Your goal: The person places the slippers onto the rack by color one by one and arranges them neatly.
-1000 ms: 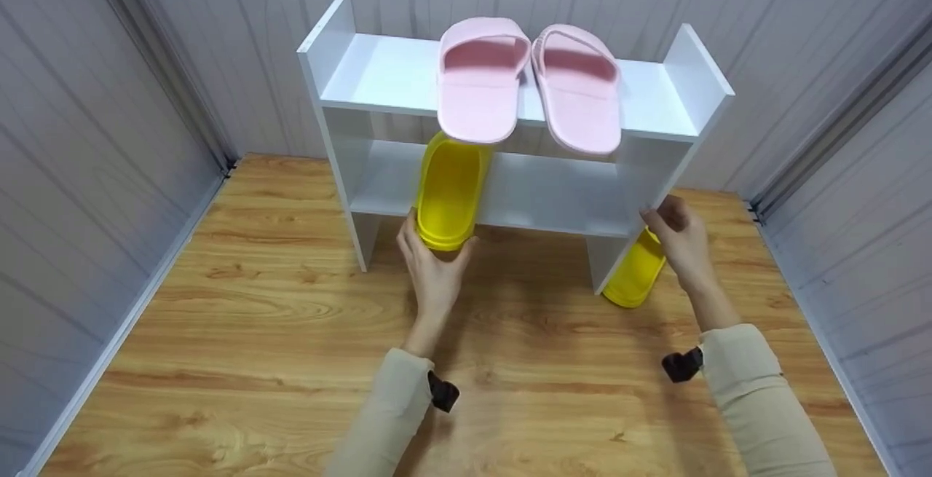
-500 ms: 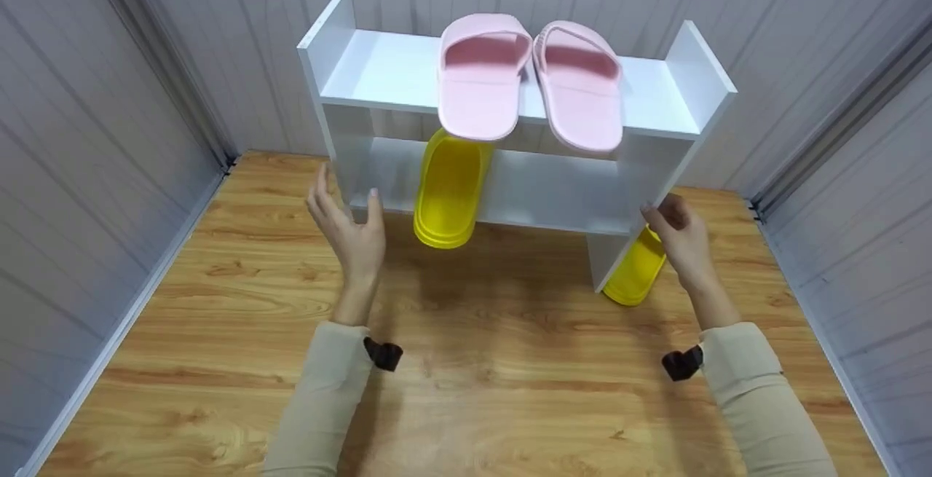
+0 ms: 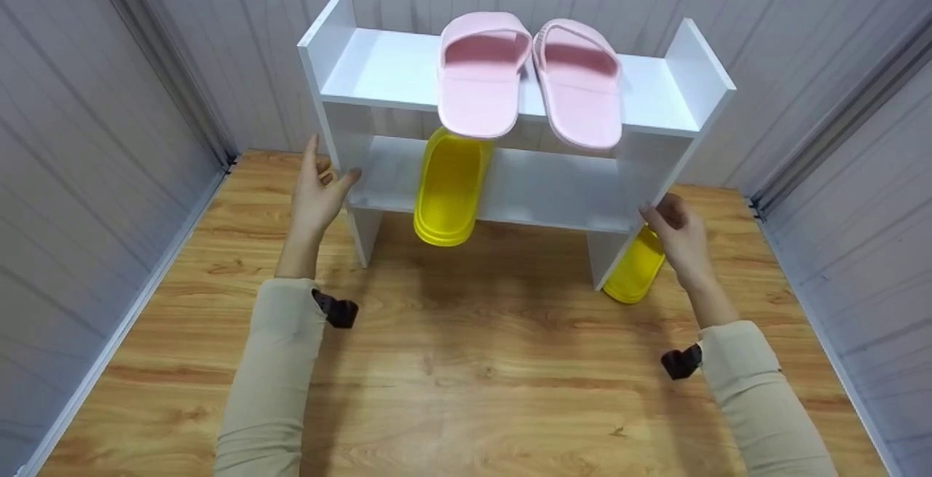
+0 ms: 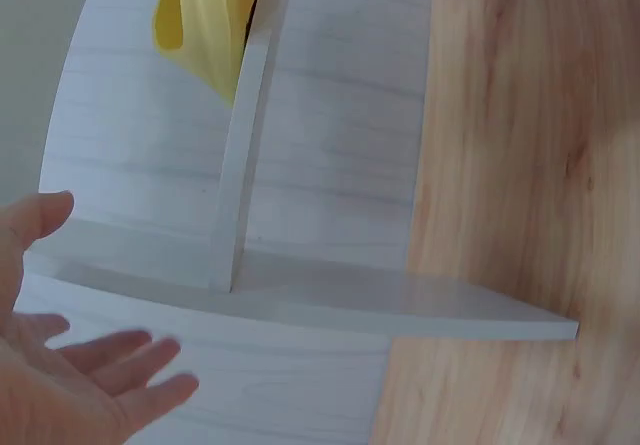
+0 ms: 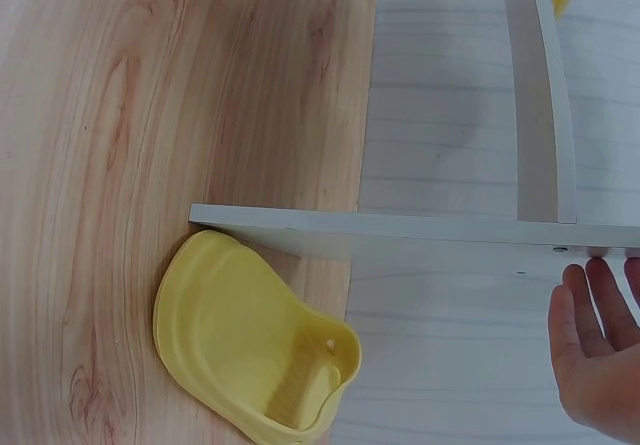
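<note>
A white shoe rack [image 3: 561, 186] stands against the wall. My left hand [image 3: 317, 193] is beside its left side panel, thumb and fingers spread apart; the left wrist view shows a gap between fingers and panel. With the thumb at the front edge and fingertips on the outer face, my right hand [image 3: 677, 233] holds the right side panel. A yellow slipper [image 3: 448, 189] sits on the middle shelf, its heel jutting over the front edge and its toe hidden under the top shelf. Another yellow slipper [image 5: 235, 325] lies on the floor outside the right panel, below my right hand.
Two pink slippers, a left one [image 3: 480, 102] and a right one [image 3: 582, 102], rest side by side on the top shelf, heels over the edge. Wood floor [image 3: 466, 360] spreads in front. Panelled walls [image 3: 87, 193] enclose the left, back and right.
My left hand has let go of the yellow slipper's heel on the middle shelf and moved left to the rack's left panel. The right hand stays at the right panel.
</note>
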`<state>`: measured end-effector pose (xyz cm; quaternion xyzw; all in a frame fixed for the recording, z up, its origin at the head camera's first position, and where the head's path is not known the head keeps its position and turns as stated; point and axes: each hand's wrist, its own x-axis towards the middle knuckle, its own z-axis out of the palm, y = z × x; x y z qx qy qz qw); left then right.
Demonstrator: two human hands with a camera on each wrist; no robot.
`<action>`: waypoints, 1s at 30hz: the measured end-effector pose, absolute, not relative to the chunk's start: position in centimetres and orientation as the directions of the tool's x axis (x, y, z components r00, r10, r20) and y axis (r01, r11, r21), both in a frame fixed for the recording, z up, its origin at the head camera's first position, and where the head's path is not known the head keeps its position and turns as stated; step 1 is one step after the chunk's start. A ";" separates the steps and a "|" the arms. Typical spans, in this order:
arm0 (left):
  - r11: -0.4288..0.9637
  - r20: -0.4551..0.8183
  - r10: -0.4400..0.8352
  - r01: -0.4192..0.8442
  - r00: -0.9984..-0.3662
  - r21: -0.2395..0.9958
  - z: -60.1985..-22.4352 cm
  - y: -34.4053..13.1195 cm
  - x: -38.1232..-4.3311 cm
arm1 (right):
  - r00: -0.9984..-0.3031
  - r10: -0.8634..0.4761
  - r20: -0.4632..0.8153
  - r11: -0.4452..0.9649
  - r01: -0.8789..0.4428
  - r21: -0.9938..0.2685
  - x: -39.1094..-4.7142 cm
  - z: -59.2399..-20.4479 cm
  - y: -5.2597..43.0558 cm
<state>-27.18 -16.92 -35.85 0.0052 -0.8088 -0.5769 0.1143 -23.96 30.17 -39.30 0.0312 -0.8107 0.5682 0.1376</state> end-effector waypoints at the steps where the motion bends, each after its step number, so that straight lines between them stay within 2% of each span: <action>1: 0.328 0.185 -0.122 0.136 -0.975 0.935 -35.8 -17.0 -27.3 | -0.960 0.104 0.259 0.351 -0.208 -0.913 -24.0 -39.3 30.1; 4: 0.330 0.207 -0.080 0.170 -0.975 0.929 -35.4 -17.3 -27.5 | -0.963 0.101 0.250 0.342 -0.203 -0.917 -24.0 -39.2 30.1; 13: 0.518 0.234 -0.040 0.180 -0.971 0.836 -34.9 -17.5 -27.5 | -0.965 0.116 0.235 0.303 -0.191 -0.934 -24.0 -39.3 30.3; 18: 0.544 0.238 -0.025 0.187 -0.971 0.818 -35.0 -17.7 -27.6 | -0.957 0.125 0.260 0.210 -0.231 -0.950 -23.8 -39.8 30.4; 23: 0.540 0.229 -0.016 0.184 -0.973 0.821 -34.9 -17.8 -27.7 | -0.922 0.293 0.254 0.140 -0.222 -0.965 -23.8 -41.2 30.5; 27: 0.536 0.222 -0.009 0.183 -0.975 0.825 -34.9 -17.7 -27.7 | -0.885 0.447 0.132 0.059 -0.119 -0.991 -24.0 -42.8 30.9; 30: 0.540 0.225 -0.008 0.185 -0.974 0.821 -34.9 -17.7 -27.6 | -0.865 0.501 0.027 0.039 -0.009 -0.999 -24.1 -44.2 31.5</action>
